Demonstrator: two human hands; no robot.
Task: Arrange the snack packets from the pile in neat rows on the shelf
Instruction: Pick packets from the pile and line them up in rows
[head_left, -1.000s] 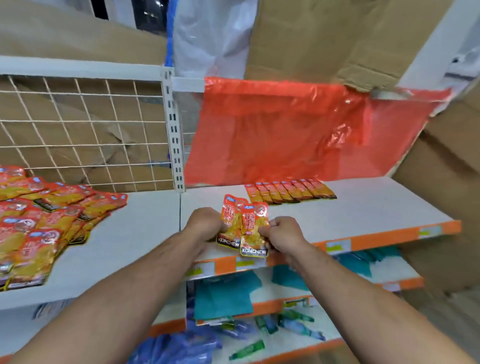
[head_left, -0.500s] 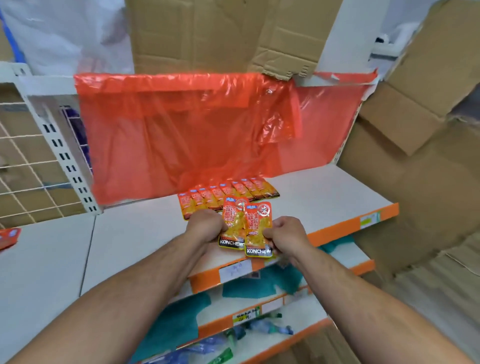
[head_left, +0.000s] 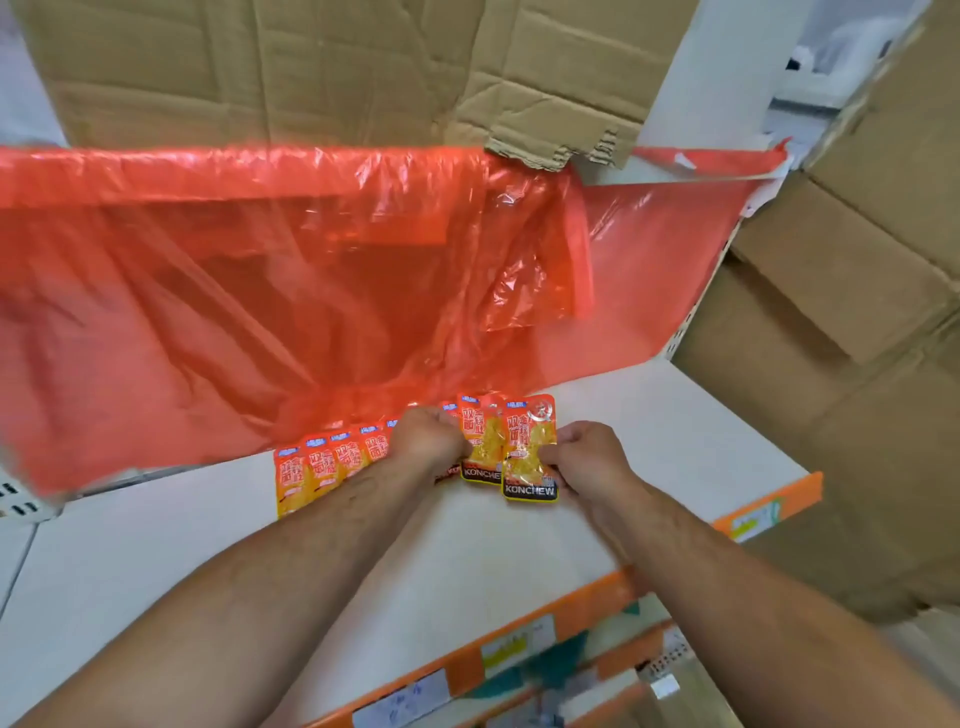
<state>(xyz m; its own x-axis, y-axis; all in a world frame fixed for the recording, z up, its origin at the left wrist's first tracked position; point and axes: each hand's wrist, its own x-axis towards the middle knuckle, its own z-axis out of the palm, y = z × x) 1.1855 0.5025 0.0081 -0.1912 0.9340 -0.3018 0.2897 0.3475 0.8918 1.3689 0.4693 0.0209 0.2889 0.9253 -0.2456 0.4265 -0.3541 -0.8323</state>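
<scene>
We found the left grip (head_left: 428, 439) and the right grip (head_left: 587, 460) together over the white shelf (head_left: 467, 551), each closed on a snack packet. The right grip pinched the lower right corner of the front packet (head_left: 529, 441), which faced us upright with its label readable. The left grip held the second packet (head_left: 480, 441) by its left side, tucked partly behind the first. A further packet edge showed between the two, but we could not count what was in the fan. The held packets stood at the right end of the row (head_left: 322, 462) laid along the back of the shelf, just beneath the hanging red plastic sheet (head_left: 260, 291). The left grip hid the junction itself. The row's packets overlapped like tiles, and we judged that the fanned, two-handed hold was meant to match that overlap and keep the bottom edges on one line before release. Bare shelf lay to the right, as far as the orange edge strip (head_left: 769, 499), so the row had room to extend. The pile was not in view. We noted two risks: glossy packets may slide out of line when let go, and the low-draped sheet may catch their top edges.
</scene>
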